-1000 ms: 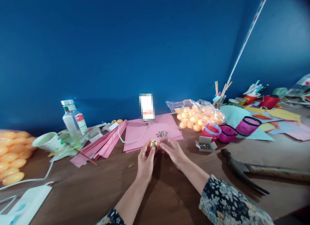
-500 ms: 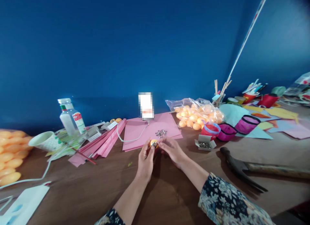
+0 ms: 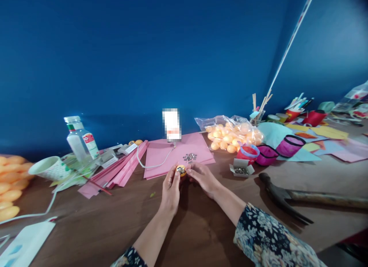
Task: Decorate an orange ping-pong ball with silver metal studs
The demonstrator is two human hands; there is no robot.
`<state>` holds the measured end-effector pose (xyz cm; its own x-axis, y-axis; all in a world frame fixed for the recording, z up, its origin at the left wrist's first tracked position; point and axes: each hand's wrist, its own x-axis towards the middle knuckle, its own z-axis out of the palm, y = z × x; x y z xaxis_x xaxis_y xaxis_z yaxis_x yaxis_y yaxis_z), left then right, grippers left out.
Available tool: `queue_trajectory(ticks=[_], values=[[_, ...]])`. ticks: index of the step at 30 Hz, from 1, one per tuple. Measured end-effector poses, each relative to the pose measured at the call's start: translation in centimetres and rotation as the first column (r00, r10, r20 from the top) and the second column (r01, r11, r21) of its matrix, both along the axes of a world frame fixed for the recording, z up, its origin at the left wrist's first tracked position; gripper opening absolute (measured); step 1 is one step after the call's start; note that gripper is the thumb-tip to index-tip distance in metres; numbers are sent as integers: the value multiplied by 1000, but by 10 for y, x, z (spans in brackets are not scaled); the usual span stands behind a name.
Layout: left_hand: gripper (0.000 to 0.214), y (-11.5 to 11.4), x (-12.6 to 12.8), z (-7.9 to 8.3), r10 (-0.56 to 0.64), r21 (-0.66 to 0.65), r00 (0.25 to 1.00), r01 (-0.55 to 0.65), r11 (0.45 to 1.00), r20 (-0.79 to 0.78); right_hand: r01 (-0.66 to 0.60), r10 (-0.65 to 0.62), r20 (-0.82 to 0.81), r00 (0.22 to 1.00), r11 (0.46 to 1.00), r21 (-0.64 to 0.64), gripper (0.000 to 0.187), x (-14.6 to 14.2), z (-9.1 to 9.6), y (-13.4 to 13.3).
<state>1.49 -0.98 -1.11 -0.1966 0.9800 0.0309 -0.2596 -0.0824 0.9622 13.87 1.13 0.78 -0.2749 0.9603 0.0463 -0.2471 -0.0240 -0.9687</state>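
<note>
My left hand [image 3: 170, 189] is closed around a small orange ball [image 3: 181, 169] that carries several shiny metal pins on top. My right hand [image 3: 202, 177] pinches at the right side of the same ball, fingertips pressed on it. Both hands hover over the brown table [image 3: 94, 225] just in front of a stack of pink paper sheets [image 3: 161, 156]. A small pile of silver pins [image 3: 189, 157] lies on the pink paper right behind the ball.
A hammer [image 3: 290, 198] lies at the right. A small open box of pins [image 3: 240, 169], coloured paper cups [image 3: 266, 155] and a bag of orange balls [image 3: 232, 135] stand behind it. A bottle [image 3: 79, 140], a paper cup [image 3: 48, 168] and a phone [image 3: 171, 124] with cable sit further back.
The view has shifted slightly, so everything sits a little further left and higher. Both hands still hold the ball; my right fingers stay at its side.
</note>
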Motion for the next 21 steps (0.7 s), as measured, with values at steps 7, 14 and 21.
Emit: queue_trajectory(ticks=[7, 14, 21], values=[[43, 1, -1, -2, 8, 16, 1000, -7, 1000, -16, -22, 21, 34, 999, 1000, 9, 25, 1, -4, 2], [42, 1, -2, -1, 5, 5, 1000, -5, 1000, -15, -17, 17, 43, 999, 1000, 2, 24, 0, -1, 1], [43, 0, -2, 2, 6, -3, 999, -6, 1000, -36, -28, 28, 71, 997, 1000, 7, 24, 2, -9, 3]])
